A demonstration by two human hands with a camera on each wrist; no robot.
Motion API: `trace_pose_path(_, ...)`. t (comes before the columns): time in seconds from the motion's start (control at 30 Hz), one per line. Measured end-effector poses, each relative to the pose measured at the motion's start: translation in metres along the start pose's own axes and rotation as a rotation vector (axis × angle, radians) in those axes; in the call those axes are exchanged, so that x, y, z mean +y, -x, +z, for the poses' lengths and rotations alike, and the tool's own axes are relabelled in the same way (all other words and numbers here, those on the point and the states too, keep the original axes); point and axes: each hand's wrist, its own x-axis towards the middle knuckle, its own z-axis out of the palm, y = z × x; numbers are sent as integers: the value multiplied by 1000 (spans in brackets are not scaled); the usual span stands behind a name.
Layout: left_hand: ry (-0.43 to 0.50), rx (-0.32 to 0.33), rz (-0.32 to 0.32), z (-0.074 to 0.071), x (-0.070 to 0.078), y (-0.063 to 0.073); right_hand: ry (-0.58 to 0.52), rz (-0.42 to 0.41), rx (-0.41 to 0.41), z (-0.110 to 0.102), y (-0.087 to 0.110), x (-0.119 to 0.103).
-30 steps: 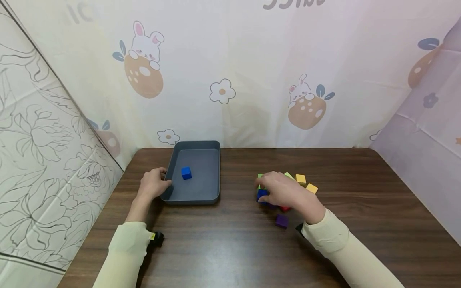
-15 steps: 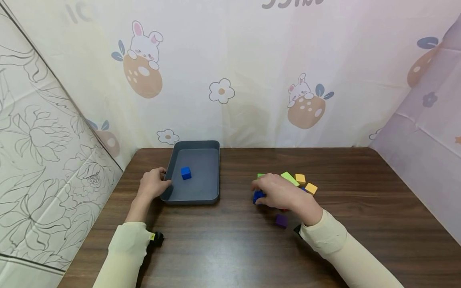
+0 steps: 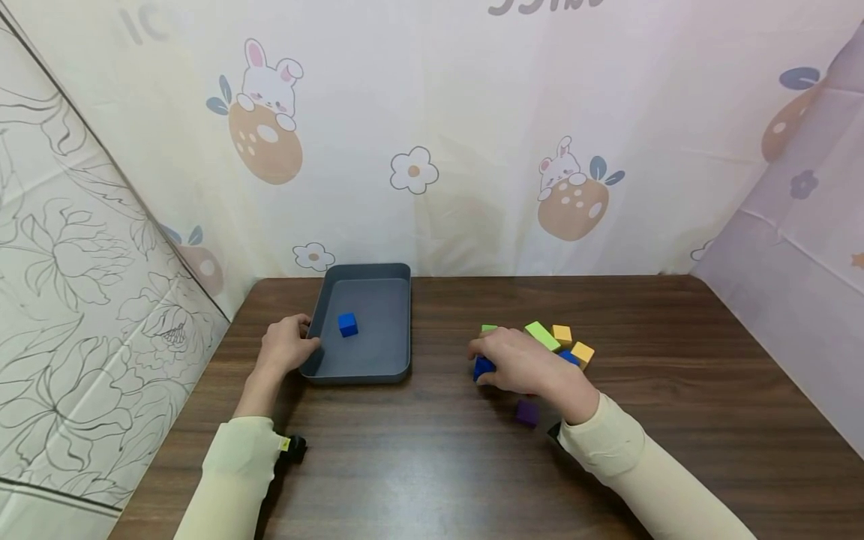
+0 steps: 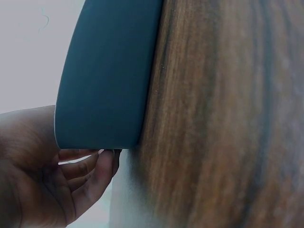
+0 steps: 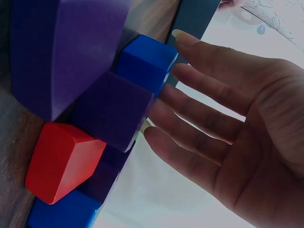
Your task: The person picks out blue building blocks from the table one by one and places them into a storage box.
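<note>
The left hand [image 3: 286, 345] pinches the left wall of the gray tray [image 3: 378, 307], where one blue cube [image 3: 347, 325] sits. Farther right on the tabletop [image 3: 418, 465], the right hand [image 3: 520, 361] is over a block cluster, its fingers loosely extended at a blue block [image 3: 482, 367]; firm contact is unclear. The step appears to be picking that up, which calls for thumb and fingers closing on opposite faces. Lettering [image 3: 532, 8] on the far wall covering [image 3: 472, 112] is cut off, unreadable.
</note>
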Motion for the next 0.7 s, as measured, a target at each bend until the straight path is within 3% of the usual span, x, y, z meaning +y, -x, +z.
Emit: trace_pose_path(0.7, 4, 1, -7, 0, 0, 0, -42, -31, -45, 7, -3, -1)
